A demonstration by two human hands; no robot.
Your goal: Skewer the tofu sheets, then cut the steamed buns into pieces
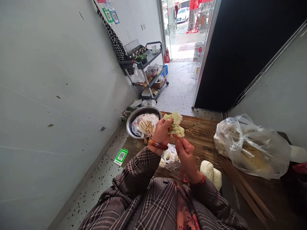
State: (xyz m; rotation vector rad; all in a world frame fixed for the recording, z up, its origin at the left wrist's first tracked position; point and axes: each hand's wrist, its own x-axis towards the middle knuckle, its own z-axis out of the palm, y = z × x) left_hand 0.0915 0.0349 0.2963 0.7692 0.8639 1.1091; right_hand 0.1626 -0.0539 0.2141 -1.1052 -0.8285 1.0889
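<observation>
My left hand (162, 131) is closed around cauliflower florets (177, 118), held up above the wooden table. Close below them, my right hand (185, 152) is closed in a pinch, its fingertips near the lower floret. Whatever it pinches is too small to make out. Left of my hands, a metal bowl (129, 128) holds a plastic bag and a bunch of skewers (146, 127) with pale pieces on them. Beneath my hands lies a clear bag with pale pieces (170, 155), partly hidden by my wrists. Pale, rounded blocks (211, 172) rest beside my right wrist.
A large clear plastic bag (254, 147) stands on the wooden table (199, 126) at the right, near long wooden strips (244, 188). A green QR card (121, 156) is at the left edge. Beyond are a shelved cart (152, 57) and a glass doorway.
</observation>
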